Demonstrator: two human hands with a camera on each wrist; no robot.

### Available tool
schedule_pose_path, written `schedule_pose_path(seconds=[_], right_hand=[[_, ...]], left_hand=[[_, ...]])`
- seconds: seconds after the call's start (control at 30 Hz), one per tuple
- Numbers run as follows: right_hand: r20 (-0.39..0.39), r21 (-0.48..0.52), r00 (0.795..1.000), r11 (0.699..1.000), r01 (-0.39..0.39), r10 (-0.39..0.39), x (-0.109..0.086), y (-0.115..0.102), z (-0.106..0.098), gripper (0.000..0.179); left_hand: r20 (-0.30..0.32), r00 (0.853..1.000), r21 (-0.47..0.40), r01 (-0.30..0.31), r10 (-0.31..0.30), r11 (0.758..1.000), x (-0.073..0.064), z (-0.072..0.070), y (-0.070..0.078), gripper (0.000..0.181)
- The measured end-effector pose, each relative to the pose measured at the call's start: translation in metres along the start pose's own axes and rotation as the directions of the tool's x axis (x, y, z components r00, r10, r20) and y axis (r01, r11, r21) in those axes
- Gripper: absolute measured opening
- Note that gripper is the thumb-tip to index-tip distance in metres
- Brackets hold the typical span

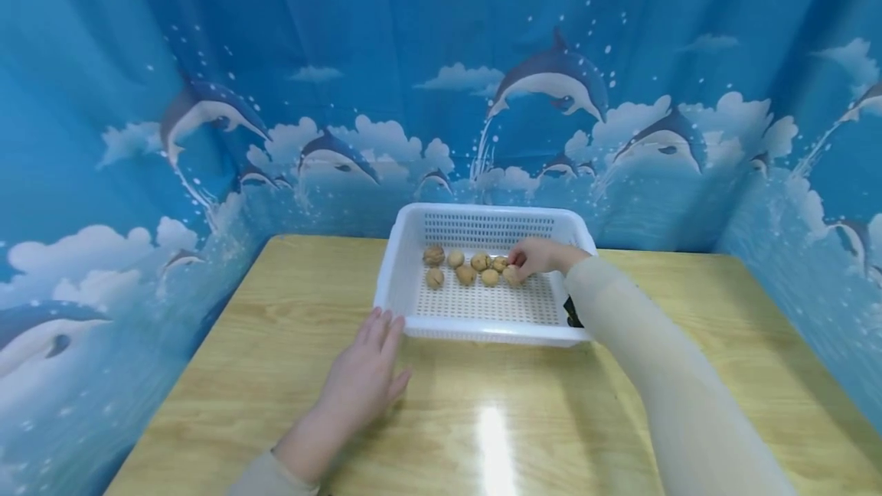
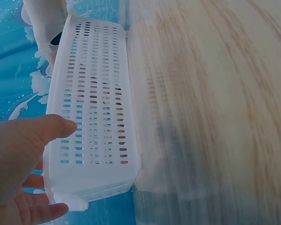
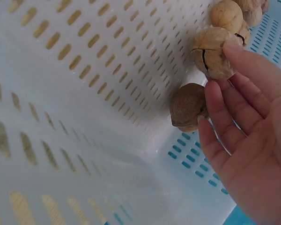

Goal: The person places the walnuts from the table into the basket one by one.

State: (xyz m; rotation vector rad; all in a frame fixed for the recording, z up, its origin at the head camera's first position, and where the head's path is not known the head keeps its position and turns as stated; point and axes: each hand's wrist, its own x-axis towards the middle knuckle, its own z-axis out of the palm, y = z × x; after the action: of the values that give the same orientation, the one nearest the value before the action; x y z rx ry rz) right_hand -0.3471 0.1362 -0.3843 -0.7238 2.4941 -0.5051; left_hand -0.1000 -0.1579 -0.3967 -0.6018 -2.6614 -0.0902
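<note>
A white perforated basket [image 1: 482,329] holds several walnuts [image 1: 465,275] in two loose rows. Inside it, my right hand [image 1: 540,255] pinches a tan walnut with a dark crack [image 3: 212,52] between thumb and fingers. A darker brown walnut [image 3: 187,107] lies right by the lower fingertips of that hand in the right wrist view. My left hand [image 1: 365,373] is at the basket's near left corner, palm down with its fingertips at the rim. In the left wrist view, the thumb [image 2: 61,127] lies over the perforated side wall and the fingers are relaxed around the corner.
The basket stands toward the back of a wooden table [image 1: 303,282]. Behind and beside the table hangs a blue curtain [image 1: 386,37] printed with dolphins and clouds. A dark patch [image 1: 572,312] shows by the right sleeve at the basket's right end.
</note>
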Motion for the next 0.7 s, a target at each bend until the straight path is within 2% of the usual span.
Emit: schedule_pose_path(seconds=[0.2, 0.37, 0.53, 0.7], right_hand=[[-0.003, -0.069, 1.0, 0.998, 0.003, -0.003, -0.003, -0.003, 0.002, 0.033], [-0.033, -0.064, 0.999, 0.997, -0.033, 0.031, -0.016, -0.013, -0.014, 0.039], [-0.094, -0.048, 0.996, 0.999, -0.013, 0.009, -0.047, -0.014, -0.038, 0.044], [-0.136, -0.037, 0.99, 0.999, 0.018, -0.023, -0.091, -0.015, -0.037, 0.043]], left_hand=[[-0.001, 1.0, 0.007, 0.012, -0.012, 1.0, 0.0, 0.002, 0.003, 0.079], [-0.016, 1.0, 0.011, 0.014, -0.014, 1.0, -0.002, 0.0, 0.005, 0.079], [-0.05, 0.999, 0.017, -0.014, 0.015, 1.0, 0.002, 0.002, 0.008, 0.078], [-0.025, 1.0, 0.017, -0.015, 0.015, 1.0, 0.003, 0.0, 0.012, 0.076]])
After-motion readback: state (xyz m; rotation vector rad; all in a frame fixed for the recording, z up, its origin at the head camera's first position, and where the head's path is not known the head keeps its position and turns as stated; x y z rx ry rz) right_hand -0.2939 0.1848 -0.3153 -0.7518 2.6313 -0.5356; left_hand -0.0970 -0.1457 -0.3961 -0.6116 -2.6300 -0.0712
